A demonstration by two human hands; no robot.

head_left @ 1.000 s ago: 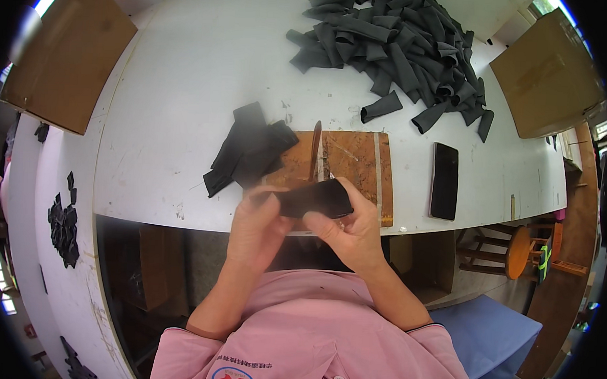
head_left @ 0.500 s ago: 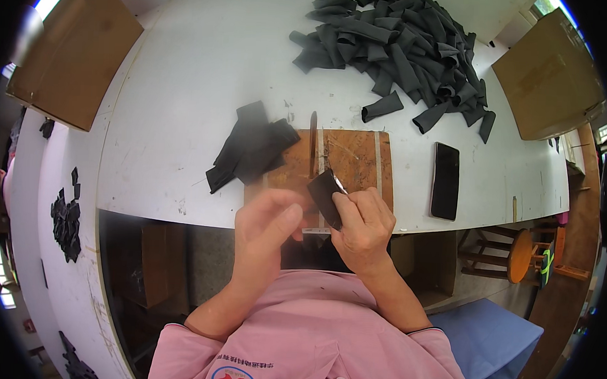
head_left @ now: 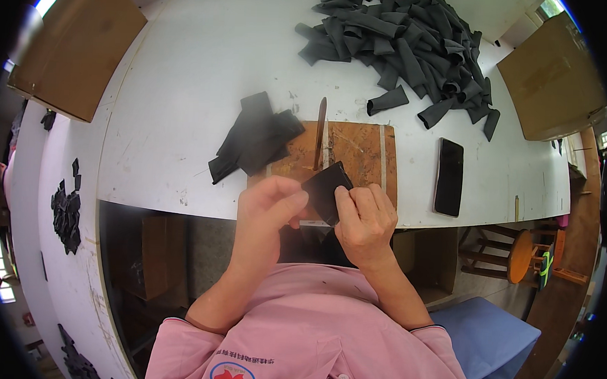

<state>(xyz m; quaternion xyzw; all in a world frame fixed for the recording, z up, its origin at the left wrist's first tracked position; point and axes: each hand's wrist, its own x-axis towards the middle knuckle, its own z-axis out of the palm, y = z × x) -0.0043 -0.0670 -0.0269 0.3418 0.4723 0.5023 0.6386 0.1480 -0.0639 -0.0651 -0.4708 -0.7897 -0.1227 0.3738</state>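
Note:
In front of my chest, a small black fabric piece (head_left: 326,192) is spread between both hands at the near side of a worn brown board (head_left: 366,151). My right hand (head_left: 367,216) is closed, pinching its right edge between thumb and fingers. At the left edge, my left hand (head_left: 272,205) has its thumb and fingertips closed on the fabric. A thin brown upright rod (head_left: 321,133) rises from the board just beyond the piece. Left of the rod lies a loose heap of dark fabric pieces (head_left: 255,136), partly over the board's edge.
A large pile of dark grey fabric tubes (head_left: 404,45) covers the far right of the white table (head_left: 178,116). A black phone (head_left: 449,177) lies right of the board. Cardboard boxes (head_left: 79,44) flank the table. More dark scraps (head_left: 65,213) lie on a surface at left.
My left hand has come up to the fabric's left edge and taken hold of it. The piece now looks wider and flatter, while my right hand keeps its grip.

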